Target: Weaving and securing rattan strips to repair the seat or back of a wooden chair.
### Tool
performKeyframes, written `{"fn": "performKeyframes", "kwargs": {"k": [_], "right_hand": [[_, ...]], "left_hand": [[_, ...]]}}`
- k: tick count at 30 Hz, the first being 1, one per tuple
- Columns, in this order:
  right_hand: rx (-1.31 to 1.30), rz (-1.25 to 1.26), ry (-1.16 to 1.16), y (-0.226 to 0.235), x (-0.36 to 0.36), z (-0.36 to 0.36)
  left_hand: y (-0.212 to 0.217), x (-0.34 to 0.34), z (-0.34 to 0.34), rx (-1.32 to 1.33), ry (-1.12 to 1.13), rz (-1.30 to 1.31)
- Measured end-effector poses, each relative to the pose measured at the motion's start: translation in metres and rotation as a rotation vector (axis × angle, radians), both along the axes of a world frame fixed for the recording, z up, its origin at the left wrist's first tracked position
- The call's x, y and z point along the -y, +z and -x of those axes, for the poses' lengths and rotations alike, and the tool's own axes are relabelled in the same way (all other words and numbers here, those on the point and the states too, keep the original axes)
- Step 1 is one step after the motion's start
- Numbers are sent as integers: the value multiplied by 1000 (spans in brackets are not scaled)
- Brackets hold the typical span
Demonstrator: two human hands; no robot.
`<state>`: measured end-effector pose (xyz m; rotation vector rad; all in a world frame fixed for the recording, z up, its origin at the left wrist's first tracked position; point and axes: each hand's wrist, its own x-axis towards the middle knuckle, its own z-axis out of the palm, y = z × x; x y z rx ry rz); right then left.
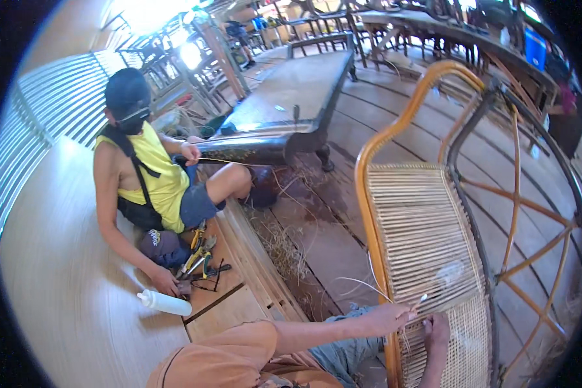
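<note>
A rattan chair (365,213) with a curved, honey-coloured frame stands at my right, its back panel of woven cane (427,223) facing me. My left hand (396,317) is closed in a pinch at the panel's left edge, where a loose pale cane strand (362,282) runs into the fingers. A small white tip (423,298) shows beside those fingers; its kind is unclear. Close by on the right, my right hand (437,328) rests against the weave with fingers curled. Whatever lies between them is hidden. Below the hands the weave is denser than above.
At the left sits a person in a yellow top (158,174), one hand holding a thin strand. Beside them lie pliers (197,258) and a white squeeze bottle (165,302). A dark-framed daybed (284,87) stands beyond. Cane scraps (284,252) litter the floor. Another bent frame (533,204) adjoins the chair.
</note>
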<state>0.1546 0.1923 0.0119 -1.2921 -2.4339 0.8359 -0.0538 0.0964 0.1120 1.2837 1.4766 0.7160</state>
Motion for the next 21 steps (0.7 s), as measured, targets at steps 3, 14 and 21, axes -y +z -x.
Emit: {"fn": "performKeyframes", "kwargs": {"k": [3,14,21], "right_hand": [[198,-68,27,-9,-4,3],[45,-68,-232,-2,12,11],[-37,77,-137,-6,-5,-1]], "left_hand": [[6,4,2,9,-12,-76],[11,21,10,-14,26,-21],[12,14,5,30,25,-13]]}}
